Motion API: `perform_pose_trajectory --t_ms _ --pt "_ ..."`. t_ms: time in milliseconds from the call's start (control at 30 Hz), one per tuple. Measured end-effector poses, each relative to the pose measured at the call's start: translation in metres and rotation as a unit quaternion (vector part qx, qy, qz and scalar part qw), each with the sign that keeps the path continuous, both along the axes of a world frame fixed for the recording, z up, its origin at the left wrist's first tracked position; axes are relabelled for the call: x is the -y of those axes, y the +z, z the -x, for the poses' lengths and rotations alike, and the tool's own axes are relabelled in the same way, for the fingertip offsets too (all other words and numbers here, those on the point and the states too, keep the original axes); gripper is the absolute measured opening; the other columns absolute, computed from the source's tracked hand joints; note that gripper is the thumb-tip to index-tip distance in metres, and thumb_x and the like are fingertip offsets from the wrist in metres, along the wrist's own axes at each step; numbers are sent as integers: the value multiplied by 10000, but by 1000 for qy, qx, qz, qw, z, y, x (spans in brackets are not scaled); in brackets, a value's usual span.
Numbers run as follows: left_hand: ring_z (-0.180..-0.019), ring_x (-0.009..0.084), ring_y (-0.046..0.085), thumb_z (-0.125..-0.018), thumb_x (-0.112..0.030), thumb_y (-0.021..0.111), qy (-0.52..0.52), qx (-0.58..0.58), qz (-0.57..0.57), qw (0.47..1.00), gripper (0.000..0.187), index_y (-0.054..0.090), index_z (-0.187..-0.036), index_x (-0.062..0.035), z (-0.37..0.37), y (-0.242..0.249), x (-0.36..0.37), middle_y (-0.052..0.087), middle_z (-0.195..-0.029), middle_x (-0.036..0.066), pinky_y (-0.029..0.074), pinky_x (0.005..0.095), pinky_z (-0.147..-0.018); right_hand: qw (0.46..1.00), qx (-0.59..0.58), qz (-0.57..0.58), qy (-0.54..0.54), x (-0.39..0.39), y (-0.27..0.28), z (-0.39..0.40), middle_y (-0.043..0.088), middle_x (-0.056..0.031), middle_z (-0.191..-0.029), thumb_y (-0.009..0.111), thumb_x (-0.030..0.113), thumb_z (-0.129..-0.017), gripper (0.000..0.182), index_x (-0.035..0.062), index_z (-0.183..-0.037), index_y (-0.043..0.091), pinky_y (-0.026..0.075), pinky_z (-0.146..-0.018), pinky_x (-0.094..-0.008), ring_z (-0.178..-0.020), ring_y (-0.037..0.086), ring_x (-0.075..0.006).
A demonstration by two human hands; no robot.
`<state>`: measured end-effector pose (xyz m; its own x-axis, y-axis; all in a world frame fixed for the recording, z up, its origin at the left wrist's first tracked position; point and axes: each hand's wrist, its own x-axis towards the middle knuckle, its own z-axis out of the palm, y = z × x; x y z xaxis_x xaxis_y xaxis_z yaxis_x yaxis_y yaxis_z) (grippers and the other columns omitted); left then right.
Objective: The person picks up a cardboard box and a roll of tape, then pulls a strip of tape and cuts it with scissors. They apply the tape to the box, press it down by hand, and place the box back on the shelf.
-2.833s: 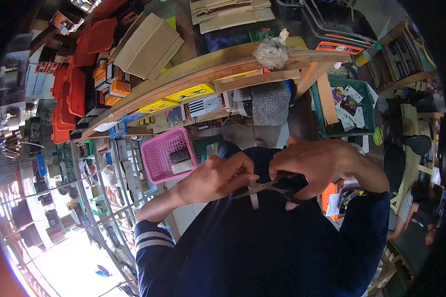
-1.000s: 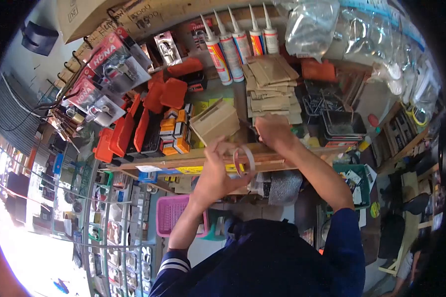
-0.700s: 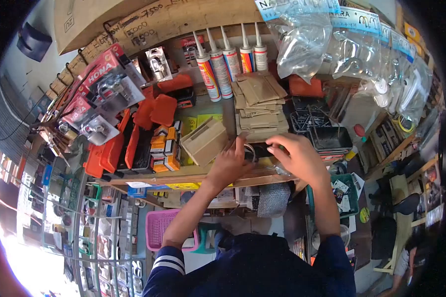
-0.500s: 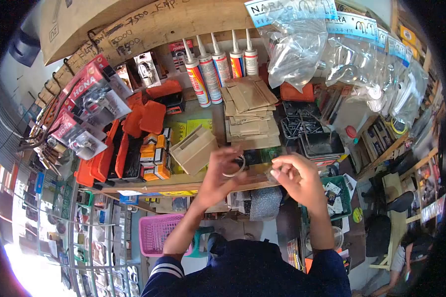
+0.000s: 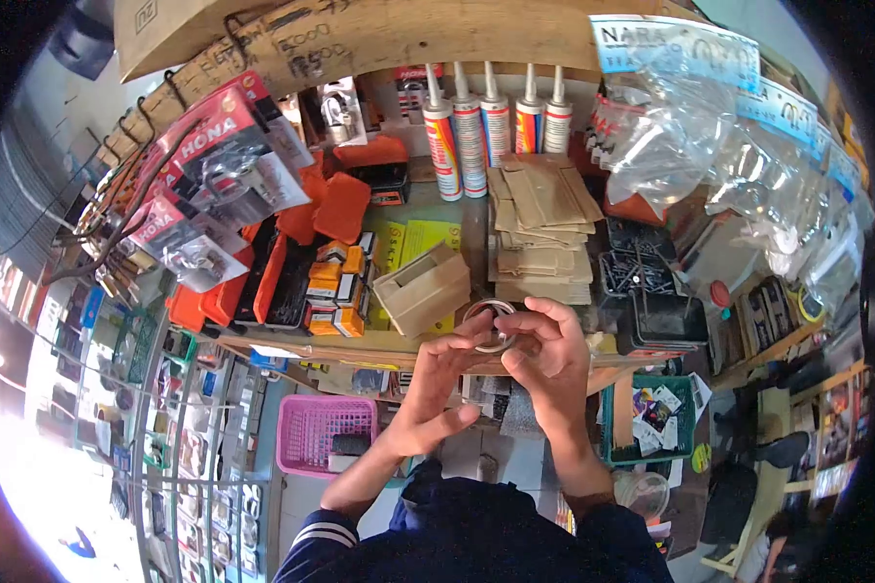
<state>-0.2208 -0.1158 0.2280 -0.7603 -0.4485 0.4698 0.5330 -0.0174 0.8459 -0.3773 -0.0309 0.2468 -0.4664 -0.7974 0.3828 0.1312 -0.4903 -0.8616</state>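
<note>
The tape-like ring [image 5: 499, 305] sits mid-frame between both hands, round, so no real long axis. Left hand's [image 5: 437, 384] fingers overlap it, thumb out wide; right hand [image 5: 552, 367] half-curls close by its right side. Can't tell which actually grips it.

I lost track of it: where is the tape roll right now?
In the head view, the tape roll is slightly right of centre, between the left hand and right hand, below the stacked cardboard.
</note>
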Motion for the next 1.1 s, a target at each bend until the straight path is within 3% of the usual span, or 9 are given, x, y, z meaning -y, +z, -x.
perform_pose_trajectory --t_ms 233,567,633,667,733,767,833,967,1100 --pt "-1533 352 160 -878 -95 708 55 60 117 990 707 307 -1460 -70 -10 2 4 160 -1634 248 188 479 -1209 994 82 -22 -63 7 -8 -10 698 -156 -1018 714 -63 -881 323 -3 -1136 525 562 -863 -295 -956 684 -187" --pt "-1486 409 252 -892 -149 720 236 136 217 937 734 304 -1474 15 0 12 22 267 -1578 283 231 490 -1190 987 61 75 -130 10 -7 4 694 -129 -1015 691 -59 -901 305 69 -1051 459 504 -857 -269 -940 644 -138" --pt "-1460 460 270 -887 -210 717 366 173 420 812 762 304 -1475 45 17 20 36 295 -1548 309 241 533 -1182 985 69 63 -143 12 -6 10 695 -126 -1019 692 -56 -900 307 71 -1062 464 499 -872 -277 -950 643 -140" --pt "-1460 460 270 -887 -210 717 368 174 420 811 762 304 -1475 45 27 22 40 295 -1548 309 241 533 -1182 983 75 52 -157 13 -6 13 696 -123 -1024 693 -53 -898 310 72 -1074 469 494 -887 -285 -960 642 -142" --pt "-1430 497 297 -872 -260 689 470 267 516 665 752 352 -1459 67 43 21 47 344 -1514 318 248 579 -1169 984 78 42 -154 15 -8 14 694 -118 -1019 690 -45 -900 312 73 -1101 483 487 -898 -290 -975 639 -147" --pt "-1430 497 297 -872 -260 689 472 267 515 664 752 352 -1459 67 45 17 53 344 -1514 318 248 579 -1169 984 80 41 -154 16 -8 15 692 -116 -1017 696 -41 -897 318 72 -1109 488 485 -895 -290 -976 637 -149" --pt "-1420 493 323 -869 -283 651 483 320 607 543 714 411 -1429 90 50 2 68 406 -1479 305 249 602 -1161 984 80 40 -155 15 -9 15 690 -113 -1015 701 -37 -894 325 72 -1118 493 484 -891 -290 -977 635 -151" --pt "-1386 451 398 -867 -249 644 481 331 644 494 637 478 -1392 71 44 -12 88 487 -1422 271 284 582 -1151 985 83 30 -147 10 -12 18 689 -101 -999 715 -16 -890 334 70 -1133 503 489 -865 -294 -969 630 -158" --pt "-1316 392 482 -855 -240 673 419 326 635 560 624 505 -1393 28 32 -18 100 534 -1389 204 347 558 -1114 984 82 15 -155 6 -17 27 688 -101 -990 717 10 -894 332 65 -1152 515 495 -841 -294 -962 633 -163"
